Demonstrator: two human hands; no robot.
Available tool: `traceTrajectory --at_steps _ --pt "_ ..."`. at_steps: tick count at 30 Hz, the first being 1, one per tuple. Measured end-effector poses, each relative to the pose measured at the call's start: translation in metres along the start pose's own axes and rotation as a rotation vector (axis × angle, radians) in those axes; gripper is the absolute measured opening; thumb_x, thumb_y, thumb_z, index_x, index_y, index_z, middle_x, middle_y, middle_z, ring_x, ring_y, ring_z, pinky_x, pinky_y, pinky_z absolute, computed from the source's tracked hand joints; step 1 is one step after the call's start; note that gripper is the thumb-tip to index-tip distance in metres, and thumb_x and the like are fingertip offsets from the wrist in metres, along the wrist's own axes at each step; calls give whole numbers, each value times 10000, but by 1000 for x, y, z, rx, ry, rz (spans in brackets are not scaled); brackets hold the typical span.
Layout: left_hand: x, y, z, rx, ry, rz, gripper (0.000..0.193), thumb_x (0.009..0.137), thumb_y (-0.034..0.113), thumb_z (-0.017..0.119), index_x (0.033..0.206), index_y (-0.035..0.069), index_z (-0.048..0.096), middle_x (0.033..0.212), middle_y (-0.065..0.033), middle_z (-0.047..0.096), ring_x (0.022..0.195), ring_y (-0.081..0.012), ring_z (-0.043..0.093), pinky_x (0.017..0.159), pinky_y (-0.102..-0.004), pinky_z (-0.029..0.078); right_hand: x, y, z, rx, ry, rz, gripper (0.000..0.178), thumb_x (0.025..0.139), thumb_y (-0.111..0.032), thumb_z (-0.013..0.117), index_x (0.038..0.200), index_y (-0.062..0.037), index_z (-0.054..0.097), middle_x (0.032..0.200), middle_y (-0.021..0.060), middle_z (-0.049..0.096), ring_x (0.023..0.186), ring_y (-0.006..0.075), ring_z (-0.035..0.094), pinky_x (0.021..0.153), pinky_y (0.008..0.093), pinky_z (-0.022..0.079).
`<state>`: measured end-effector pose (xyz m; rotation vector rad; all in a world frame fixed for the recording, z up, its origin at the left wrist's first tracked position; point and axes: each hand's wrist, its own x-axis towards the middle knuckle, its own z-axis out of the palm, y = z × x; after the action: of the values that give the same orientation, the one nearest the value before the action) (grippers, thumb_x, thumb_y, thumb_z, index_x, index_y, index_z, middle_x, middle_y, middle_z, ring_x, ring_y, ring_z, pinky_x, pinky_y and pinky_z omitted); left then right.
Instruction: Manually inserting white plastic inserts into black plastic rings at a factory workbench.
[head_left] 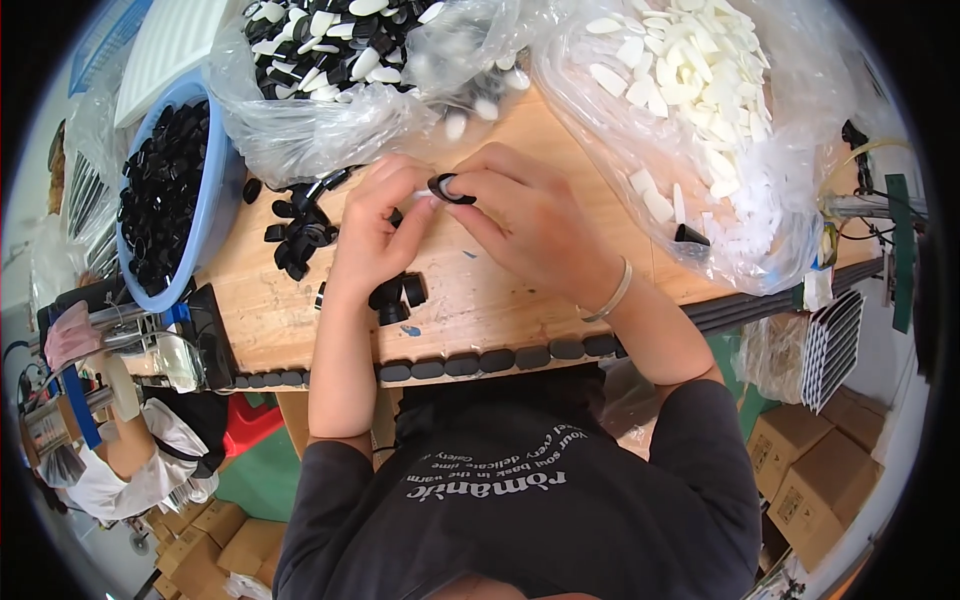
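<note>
Over the middle of the table, my two hands meet at their fingertips. Between the thumb and fingers of my right hand (540, 222) is a small black oval cap (455, 197), its hollow side showing. My left hand (375, 222) pinches a small white piece (425, 192) against that cap; its full shape is hidden by my fingers. Loose black caps (300, 238) lie in a pile left of my left hand, and a few more black caps (400, 295) lie beside my left wrist.
A blue basin (222, 190) of black caps stands at left. A clear bag (310, 140) of mixed black and white pieces lies at the back. Another clear bag (590, 150) at right holds white oval pieces. Black oval pieces (462, 366) line the table's front edge. A person (130, 455) sits at left.
</note>
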<state>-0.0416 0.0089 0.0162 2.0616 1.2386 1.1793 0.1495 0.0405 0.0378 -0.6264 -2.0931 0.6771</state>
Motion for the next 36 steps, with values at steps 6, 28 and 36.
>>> traceTrajectory --at_steps 6,28,36 --pt "1 3 16 26 180 8 324 683 -16 703 995 6 618 938 -127 621 889 -305 572 799 -350 447 1 -2 0 -17 46 31 147 772 2 681 902 -9 612 855 100 608 717 245 612 630 312 495" --pt "-4 8 51 -134 480 50 445 738 -66 679 1164 -35 553 1105 -144 647 988 -217 603 879 -317 481 0 0 2 -152 151 10 223 756 -120 741 923 -44 614 792 57 616 636 201 608 600 288 484" --pt "-11 7 33 -224 502 39 515 699 -112 713 1177 -35 538 1111 -174 624 1038 -233 584 938 -328 425 19 56 -116 -170 721 295 102 849 -71 673 935 -15 672 807 19 676 694 77 610 659 208 491"
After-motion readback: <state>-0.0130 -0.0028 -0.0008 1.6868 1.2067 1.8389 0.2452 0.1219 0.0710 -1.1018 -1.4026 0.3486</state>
